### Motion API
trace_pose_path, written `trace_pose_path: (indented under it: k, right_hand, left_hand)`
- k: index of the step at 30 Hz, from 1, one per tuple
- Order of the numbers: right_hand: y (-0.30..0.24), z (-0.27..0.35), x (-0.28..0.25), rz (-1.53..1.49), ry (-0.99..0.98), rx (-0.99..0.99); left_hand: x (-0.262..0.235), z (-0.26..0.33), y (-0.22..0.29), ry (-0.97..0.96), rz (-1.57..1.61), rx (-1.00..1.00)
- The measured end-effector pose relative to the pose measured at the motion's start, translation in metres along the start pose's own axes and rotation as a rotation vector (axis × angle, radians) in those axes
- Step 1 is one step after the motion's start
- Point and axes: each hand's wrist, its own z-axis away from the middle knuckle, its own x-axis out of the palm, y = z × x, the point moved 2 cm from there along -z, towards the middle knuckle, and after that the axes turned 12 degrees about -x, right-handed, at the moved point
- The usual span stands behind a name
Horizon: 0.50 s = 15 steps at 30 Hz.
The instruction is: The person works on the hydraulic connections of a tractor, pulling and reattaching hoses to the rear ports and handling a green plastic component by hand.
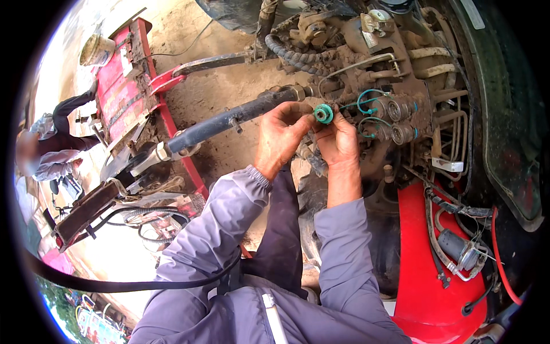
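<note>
Centre of the frame: left hand point(282, 133) and right hand point(338, 139) both pinch a small green cap point(323, 113) beside greasy tractor couplings point(395, 117). Slick grime could make it slip and drop.

Red frame point(123, 86) upper left, rusted. Black link arm point(229, 119) runs across centre-left. Ribbed hose point(292, 54) at top centre. Red fender point(432, 269) lower right, grey cylinder point(458, 247) beside it. Second person point(54, 143) crouches at left edge. Bare dirt point(229, 83) behind.
</note>
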Motion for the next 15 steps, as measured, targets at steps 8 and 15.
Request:
trace_pose_path:
  k: [8, 15]
  right_hand:
    - [0.013, -0.003, 0.014, 0.354, 0.132, -0.347]
    - [0.014, -0.017, -0.003, 1.323, 0.163, -0.709]
  left_hand:
    - [-0.043, -0.031, -0.035, 0.552, 0.454, -0.064]
    - [-0.027, -0.022, -0.021, -0.186, 0.227, -0.264]
